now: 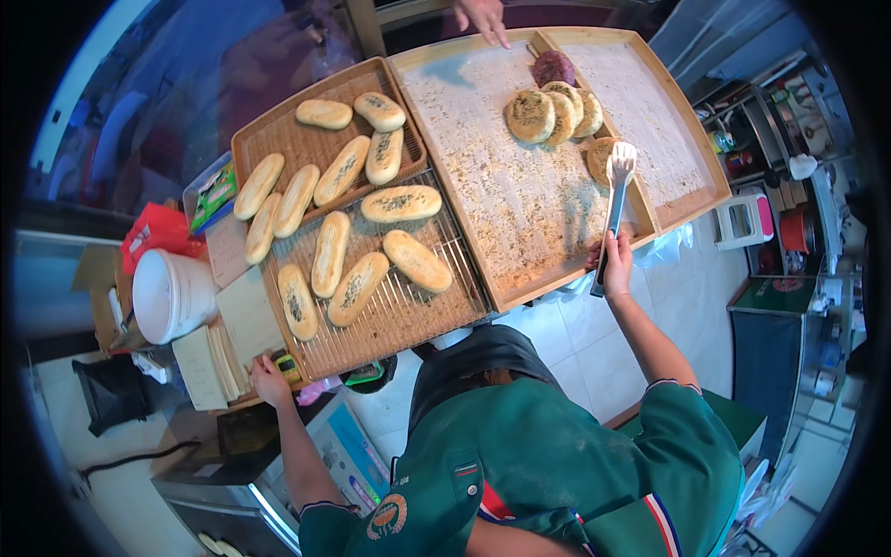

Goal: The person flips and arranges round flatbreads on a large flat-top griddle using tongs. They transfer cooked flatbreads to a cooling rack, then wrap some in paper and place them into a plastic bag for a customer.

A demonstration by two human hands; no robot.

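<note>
My right hand (615,265) is closed round the handle of the metal tongs (614,209). The tongs' tips lie over a round flatbread (600,156) by the divider of the wide wooden tray (450,200). Farther back in that tray, several round flatbreads (531,116) overlap in a row, with a dark purple one (553,68) behind them. My left hand (269,379) is at the edge of the paper bags (200,369), fingers curled together; what they pinch, if anything, is hidden. A yellow-and-black object (286,367) sits beside it.
Oval breads (342,172) fill a wicker tray (243,139) and a wire rack (436,320) on the left. A white bucket (172,297) and a red bag (162,232) stand beyond. Another person's hand (482,19) reaches over the far edge. A white stool (740,223) stands right.
</note>
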